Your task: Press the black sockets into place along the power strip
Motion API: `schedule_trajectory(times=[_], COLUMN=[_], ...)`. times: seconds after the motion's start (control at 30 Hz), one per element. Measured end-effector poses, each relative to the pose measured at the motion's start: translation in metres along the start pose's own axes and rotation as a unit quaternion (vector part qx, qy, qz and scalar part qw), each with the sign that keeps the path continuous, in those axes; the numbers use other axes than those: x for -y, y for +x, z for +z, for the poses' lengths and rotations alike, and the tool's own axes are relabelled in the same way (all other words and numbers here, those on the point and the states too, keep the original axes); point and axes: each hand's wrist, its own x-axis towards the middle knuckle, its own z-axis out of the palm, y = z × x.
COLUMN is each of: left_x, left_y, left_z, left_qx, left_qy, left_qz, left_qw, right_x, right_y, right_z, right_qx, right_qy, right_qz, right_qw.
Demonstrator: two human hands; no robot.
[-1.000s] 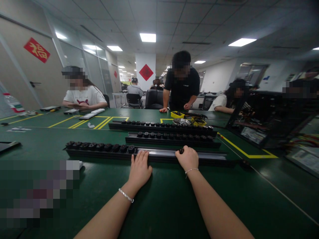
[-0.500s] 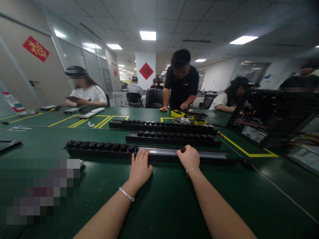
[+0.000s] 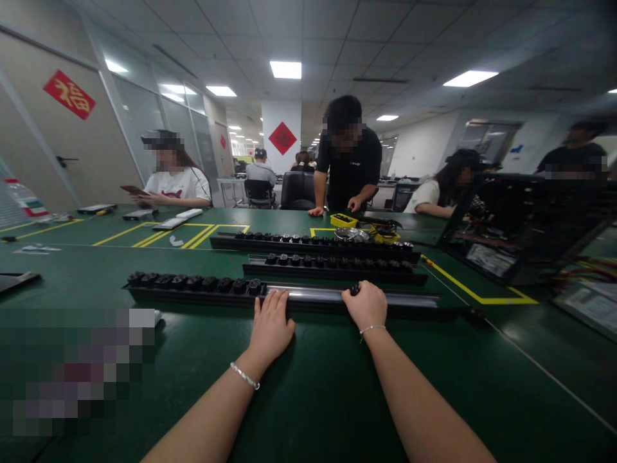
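A long black rail (image 3: 318,294) lies crosswise before me, with a row of black socket modules (image 3: 209,284) filling its left part and a bare shiny channel to the right. My left hand (image 3: 271,325) rests with fingers outstretched on the rail's near edge, just right of the last seated module. Farther right, my right hand (image 3: 369,303) is closed around a small black module (image 3: 355,289) over the bare channel. The hand hides most of that piece, and I cannot tell whether it touches the channel.
Two more loaded rails, a middle one (image 3: 337,273) and a far one (image 3: 308,244), lie behind. A metal bowl (image 3: 351,234) and a yellow bin (image 3: 344,220) stand beyond. An open computer case (image 3: 511,225) is at the right. Co-workers are around the green table (image 3: 313,399).
Both my hands and the rail look unmoved. The seated co-worker at the left has shifted right and turned; the standing co-worker has leaned slightly left.
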Motion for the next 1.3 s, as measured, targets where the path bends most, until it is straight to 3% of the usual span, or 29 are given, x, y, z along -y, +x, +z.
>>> schedule_trajectory(times=[0.9,1.3], left_x=[0.001,0.001], left_y=[0.000,-0.001], left_z=[0.002,0.002], left_qx=[-0.005,-0.012], left_qy=[-0.002,0.007], left_qz=[0.005,0.011], left_qw=[1.000,1.000], right_x=[-0.006,-0.018], right_y=[0.004,0.006], right_z=[-0.001,-0.010], right_qx=[0.041,0.062], right_qy=[0.022,-0.015], right_qz=[0.018,-0.040], right_qw=[0.999,0.997])
